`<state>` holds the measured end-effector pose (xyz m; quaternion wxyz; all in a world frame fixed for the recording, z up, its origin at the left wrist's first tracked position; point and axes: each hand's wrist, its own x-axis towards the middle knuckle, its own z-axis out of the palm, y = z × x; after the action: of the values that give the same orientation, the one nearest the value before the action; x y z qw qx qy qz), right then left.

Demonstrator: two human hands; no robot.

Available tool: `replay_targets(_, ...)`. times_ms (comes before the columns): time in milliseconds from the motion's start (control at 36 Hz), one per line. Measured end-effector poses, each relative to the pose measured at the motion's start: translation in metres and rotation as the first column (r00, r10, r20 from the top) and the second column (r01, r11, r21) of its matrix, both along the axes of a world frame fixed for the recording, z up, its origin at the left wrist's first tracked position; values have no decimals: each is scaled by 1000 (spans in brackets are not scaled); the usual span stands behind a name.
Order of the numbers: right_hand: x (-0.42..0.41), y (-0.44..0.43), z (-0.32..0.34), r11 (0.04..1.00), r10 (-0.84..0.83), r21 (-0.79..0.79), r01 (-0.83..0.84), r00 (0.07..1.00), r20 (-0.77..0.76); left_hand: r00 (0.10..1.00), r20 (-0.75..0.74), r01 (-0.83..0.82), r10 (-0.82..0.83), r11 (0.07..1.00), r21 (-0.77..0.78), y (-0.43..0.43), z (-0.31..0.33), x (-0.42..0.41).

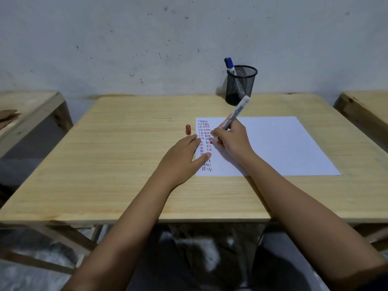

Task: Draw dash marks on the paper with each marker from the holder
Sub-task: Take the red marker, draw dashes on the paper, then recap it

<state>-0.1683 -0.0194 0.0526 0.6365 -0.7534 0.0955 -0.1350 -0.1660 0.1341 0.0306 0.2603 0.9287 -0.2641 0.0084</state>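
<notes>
A white paper (273,143) lies on the wooden table (126,164), with columns of red, black and blue dash marks (204,131) along its left edge. My right hand (231,139) grips a red board marker (233,116), tip down on the paper beside the dashes. My left hand (184,158) lies flat, fingers spread, pressing the paper's left edge. The marker's red cap (188,129) stands on the table just left of the paper. A black mesh holder (240,85) at the back holds a blue marker (231,66) and a dark one behind it.
A stained grey wall rises right behind the table. Other wooden tables stand at the far left (31,106) and far right (365,110). My legs show below the table's front edge.
</notes>
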Motion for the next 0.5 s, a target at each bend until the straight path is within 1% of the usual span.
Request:
replay_targets(83,0,0,0,1000,-3,-3,3,1000,-4,1000,1,5,-5,1000,3,0,1,-1)
replay_targets(139,0,0,1,999,-8,36,8,1000,5,1000,1,4,-4,1000,1,0,1,-1)
replay_targets(278,4,-7,-2,982,-69,177,62,997,36,1000,-11,-1,1,1000,1,1,0,0)
replay_targets(389,6,-11,-1,925,-105,372,78,993,55,1000,9,9,-8,1000,-11,1,1,0)
replay_targets(444,6,-12,0,896,-110,439,71,992,65,1000,5,8,-8,999,-49,1,1,-1)
replay_targets(500,7,-13,3,875,-115,479,68,991,70,1000,-4,-19,19,990,-139,2,0,1)
